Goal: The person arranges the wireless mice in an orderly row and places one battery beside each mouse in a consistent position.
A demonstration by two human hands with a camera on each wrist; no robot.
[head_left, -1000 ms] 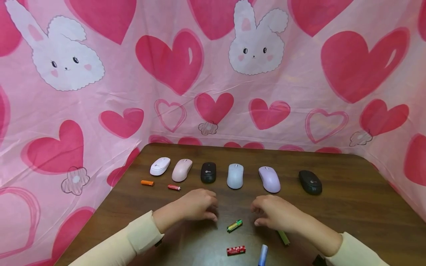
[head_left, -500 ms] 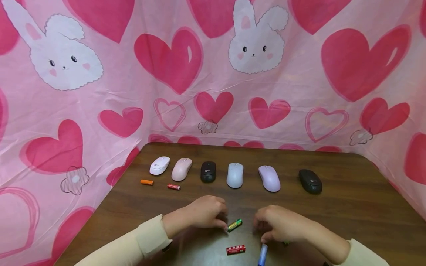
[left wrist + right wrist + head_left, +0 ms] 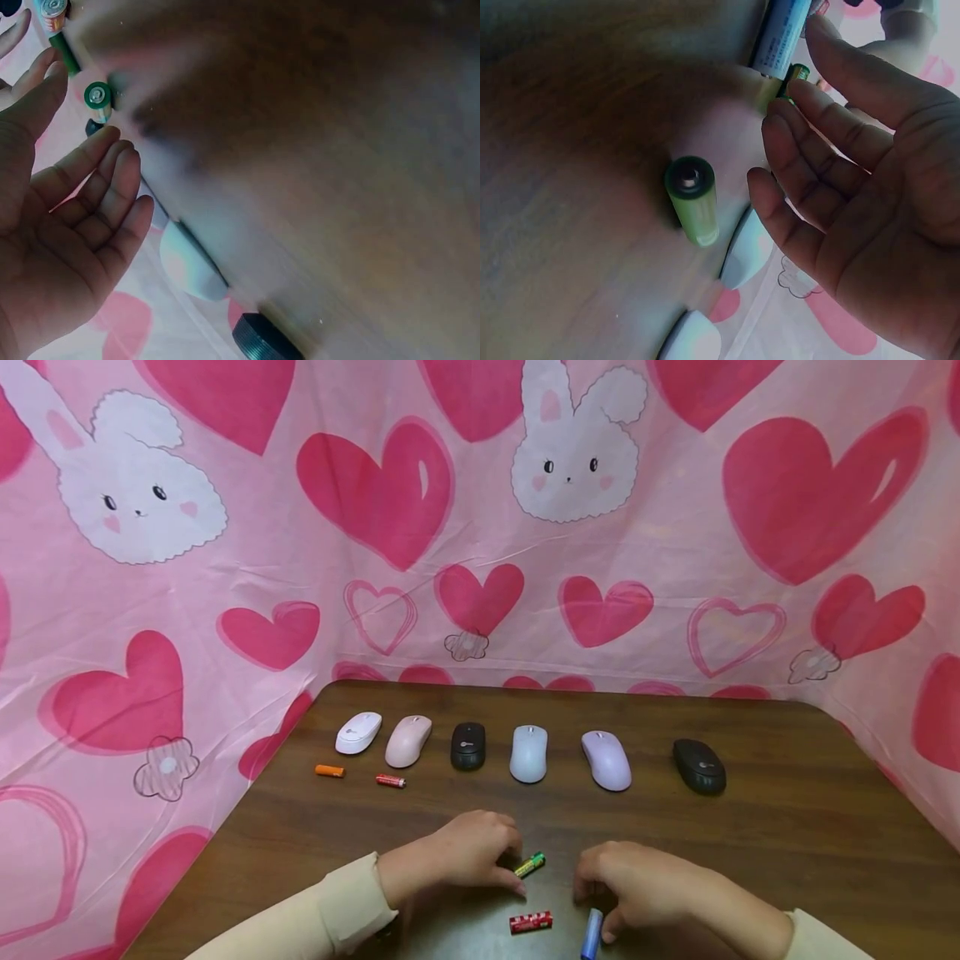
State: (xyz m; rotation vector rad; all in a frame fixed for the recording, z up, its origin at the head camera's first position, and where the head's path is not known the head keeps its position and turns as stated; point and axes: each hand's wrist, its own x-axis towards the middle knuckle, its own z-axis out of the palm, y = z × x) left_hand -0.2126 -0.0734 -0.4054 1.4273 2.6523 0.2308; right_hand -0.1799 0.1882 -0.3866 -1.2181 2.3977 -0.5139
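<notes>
In the head view my left hand is low over the table, thumb and forefinger spread beside a green and gold battery and overlapping its near end. The left wrist view shows the fingers relaxed and holding nothing. My right hand hovers with thumb and forefinger apart at the top of a blue battery. Nothing is between its fingers in the right wrist view, where an olive green battery lies below the palm; the head view hides that one behind the hand. A red battery lies between the hands.
Along the back of the brown table runs a row of several computer mice, from a white mouse to a black mouse. An orange battery and another red battery lie before the left ones. Pink heart-print cloth surrounds the table.
My left hand has moved right and towards me, up to the green and gold battery. The right hand has come nearer to me, to the blue battery, covering the olive green one.
</notes>
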